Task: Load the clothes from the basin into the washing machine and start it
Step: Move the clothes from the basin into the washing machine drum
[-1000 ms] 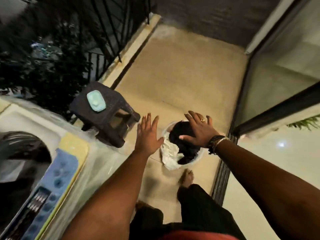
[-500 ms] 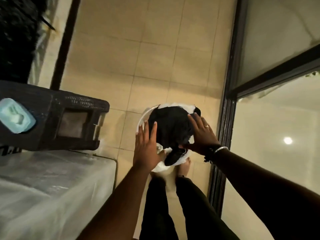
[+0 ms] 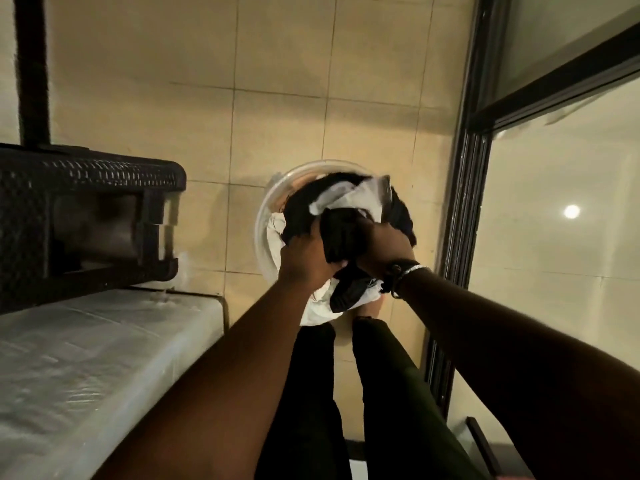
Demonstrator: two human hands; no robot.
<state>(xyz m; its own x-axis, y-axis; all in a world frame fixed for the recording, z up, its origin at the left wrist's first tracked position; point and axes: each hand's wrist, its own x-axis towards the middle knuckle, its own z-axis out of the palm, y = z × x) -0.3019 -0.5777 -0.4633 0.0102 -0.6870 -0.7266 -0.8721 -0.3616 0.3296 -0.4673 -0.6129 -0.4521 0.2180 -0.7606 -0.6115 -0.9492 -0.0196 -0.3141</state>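
Two hands were buried in the laundry at this point, mid-frame. Biggest risk we saw: the clothes (image 3: 349,206) were a tangled black-and-white bundle, so lifting it all at once could've dragged a loose piece over the rim of the basin (image 3: 273,199) onto the tiled floor (image 3: 277,81), or tipped the light basin itself. Our left hand (image 3: 304,258) had its fingers curled into the dark fabric, and our right hand (image 3: 382,247) was clutching the same bundle from the other side, both hands touching. The pile sat in the basin on the floor, right under and between both hands. What we took for the washing machine (image 3: 104,358), plastic-wrapped, was at lower left, with a dark wicker stool (image 3: 86,209) above it.
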